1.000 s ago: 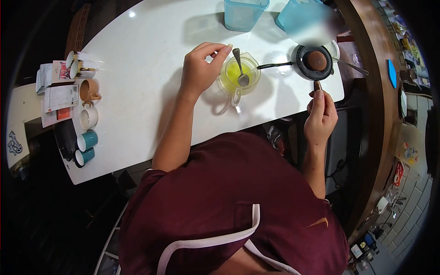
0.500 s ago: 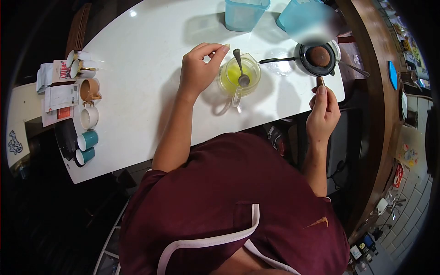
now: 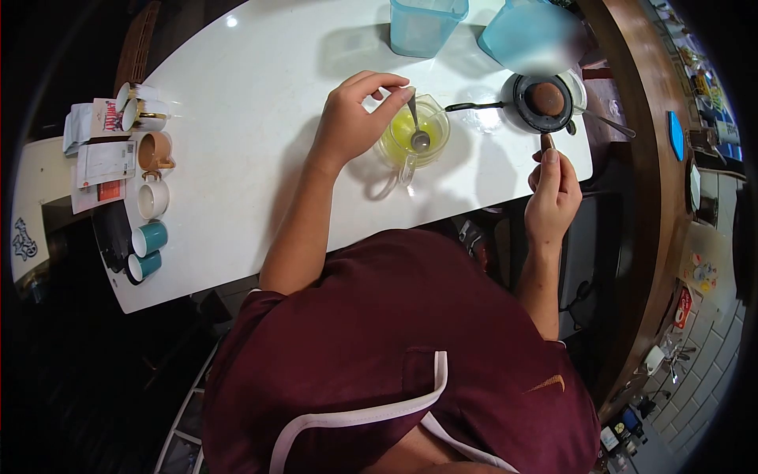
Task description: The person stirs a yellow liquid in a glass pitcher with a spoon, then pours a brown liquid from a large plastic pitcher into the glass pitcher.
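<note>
- Visibility: a pale blur hides part of the second of two translucent blue plastic containers [image 3: 424, 30]; the first is cut off by the top edge of the view. Their contents cannot be made out.
- Reference point: one clear glass jug [image 3: 437, 147] with a handle, on the white table [image 3: 237, 150]. It contains yellow-green liquid and one metal spoon [image 3: 419, 141]. From it, the two containers sit at 12 o'clock and between 1 and 2 o'clock.
- Left hand [image 3: 347, 118], just off the jug at 10 o'clock: my thumb and forefinger tips are close together at the top of the spoon. I cannot tell whether they clamp it.
- Right hand [image 3: 555, 193], at 4 o'clock: my thumb and forefinger are clamped on a short brown handle [image 3: 546, 142], at the 6 o'clock edge of a round black-rimmed piece [image 3: 521, 110] with one rounded brown centre [image 3: 545, 99]. What lies beneath is hard to make out.
- One thin black-handled utensil [image 3: 474, 106] lies between jug and round piece; its far end is indistinct.
- One metal utensil handle [image 3: 609, 123] extends toward 4 o'clock from the round piece.
- Cups, six in count, from 9 to 8 o'clock: two white with gold [image 3: 147, 115], one brown [image 3: 152, 151], one plain white [image 3: 153, 199], two teal [image 3: 150, 238].
</note>
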Available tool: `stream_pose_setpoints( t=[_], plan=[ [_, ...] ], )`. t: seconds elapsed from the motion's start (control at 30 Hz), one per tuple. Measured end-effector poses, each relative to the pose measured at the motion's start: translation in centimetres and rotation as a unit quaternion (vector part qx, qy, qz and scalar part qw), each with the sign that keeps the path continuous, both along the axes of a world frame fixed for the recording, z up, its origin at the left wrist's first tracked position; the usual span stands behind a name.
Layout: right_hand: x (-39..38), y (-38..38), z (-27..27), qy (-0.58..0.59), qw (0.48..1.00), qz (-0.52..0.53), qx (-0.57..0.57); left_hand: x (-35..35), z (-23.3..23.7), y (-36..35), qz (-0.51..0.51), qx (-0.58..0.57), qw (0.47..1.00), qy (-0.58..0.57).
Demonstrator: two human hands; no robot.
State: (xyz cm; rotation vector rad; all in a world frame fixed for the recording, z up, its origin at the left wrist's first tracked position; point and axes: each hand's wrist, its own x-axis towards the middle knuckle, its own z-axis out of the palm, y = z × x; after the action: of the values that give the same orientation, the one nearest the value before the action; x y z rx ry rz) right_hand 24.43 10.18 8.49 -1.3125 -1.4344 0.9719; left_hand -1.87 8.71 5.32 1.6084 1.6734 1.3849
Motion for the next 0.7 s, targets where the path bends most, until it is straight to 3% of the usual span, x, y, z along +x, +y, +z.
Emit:
stream_pose_setpoints(
  t=[0.7],
  plan=[
    [1.1,-0.5,-0.5,-0.076,0.996,-0.002,0.038,0.0,-0.6,0.4,-0.018,-0.013,1.0,-0.023]
  ],
)
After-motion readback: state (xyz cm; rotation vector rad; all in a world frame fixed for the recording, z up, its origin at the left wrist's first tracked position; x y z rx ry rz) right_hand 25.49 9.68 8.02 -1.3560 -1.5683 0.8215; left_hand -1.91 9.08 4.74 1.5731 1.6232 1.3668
